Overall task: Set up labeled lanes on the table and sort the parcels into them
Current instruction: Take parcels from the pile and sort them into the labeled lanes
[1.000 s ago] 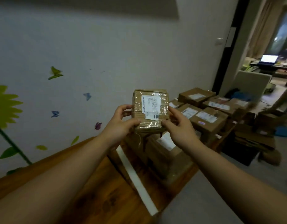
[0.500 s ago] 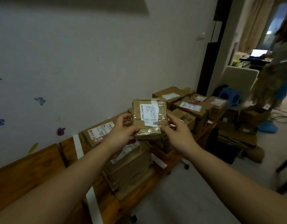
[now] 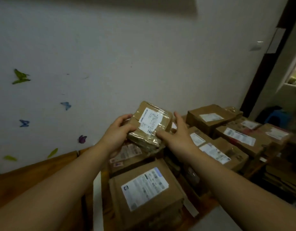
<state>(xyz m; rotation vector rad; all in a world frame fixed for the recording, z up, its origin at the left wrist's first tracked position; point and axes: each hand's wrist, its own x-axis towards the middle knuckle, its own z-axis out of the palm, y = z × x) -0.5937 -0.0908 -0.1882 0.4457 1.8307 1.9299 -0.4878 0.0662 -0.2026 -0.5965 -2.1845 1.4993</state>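
A small brown parcel (image 3: 150,125) wrapped in clear tape, with a white label, hangs tilted just above a stack of parcels. My left hand (image 3: 117,134) grips its left edge with curled fingers. My right hand (image 3: 175,135) lies at its lower right corner, thumb touching the tape, fingers straight beside the right edge. Under it is a labelled parcel (image 3: 127,154), and a large one (image 3: 144,194) lies nearer me. White tape strips (image 3: 97,197) mark lanes on the wooden table (image 3: 35,177).
More labelled boxes (image 3: 212,117) (image 3: 240,139) (image 3: 215,152) crowd the table's right end. Flattened cardboard (image 3: 280,177) is piled beyond it, with a blue stool (image 3: 277,115) by the dark door frame. The wall with butterfly stickers (image 3: 65,105) runs behind the table.
The parcel has come down from chest height and tilted over the stack. My right hand's fingers have straightened off its side. My view has dropped toward the table.
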